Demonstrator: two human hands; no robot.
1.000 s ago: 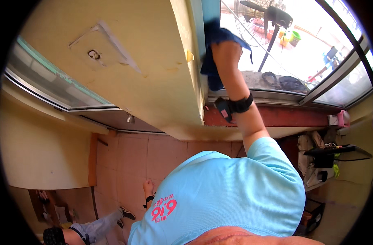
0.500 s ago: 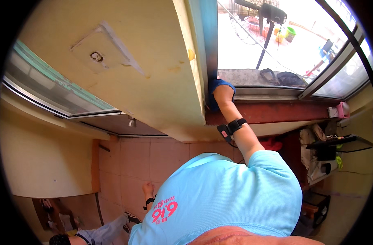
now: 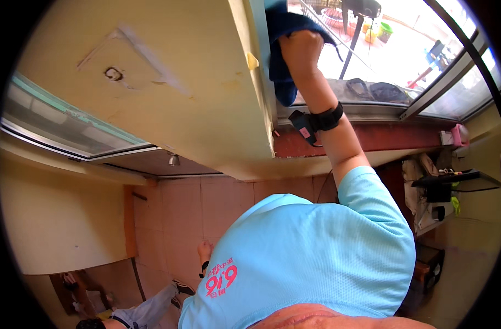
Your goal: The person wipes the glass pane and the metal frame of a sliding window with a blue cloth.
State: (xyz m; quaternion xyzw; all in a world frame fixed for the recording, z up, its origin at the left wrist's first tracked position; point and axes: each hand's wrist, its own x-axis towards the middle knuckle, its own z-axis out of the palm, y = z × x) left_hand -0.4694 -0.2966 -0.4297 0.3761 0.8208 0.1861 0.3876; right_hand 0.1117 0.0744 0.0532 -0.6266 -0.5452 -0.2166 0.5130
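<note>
My right hand (image 3: 301, 48) is raised to the window frame (image 3: 261, 66) and grips a dark blue cloth (image 3: 280, 60), pressing it against the frame's edge beside the glass. A black wristband with a small device (image 3: 316, 122) sits on that forearm. My left hand (image 3: 204, 252) hangs low by my side above the tiled floor (image 3: 206, 203), also wearing a dark wristband; it is too small to make out its fingers. My light blue shirt (image 3: 305, 263) fills the lower middle of the view.
A yellow wall (image 3: 168, 77) stands left of the window, with a second sliding window (image 3: 69, 131) further left. The reddish sill (image 3: 393, 137) carries a pink object (image 3: 459, 134). A cluttered shelf (image 3: 437, 186) stands at right. Another person's leg and shoe (image 3: 176, 288) lie at lower left.
My right hand with the cloth dropped to the bottom of the frame by the sill half a second ago, then rose back up the frame to its top.
</note>
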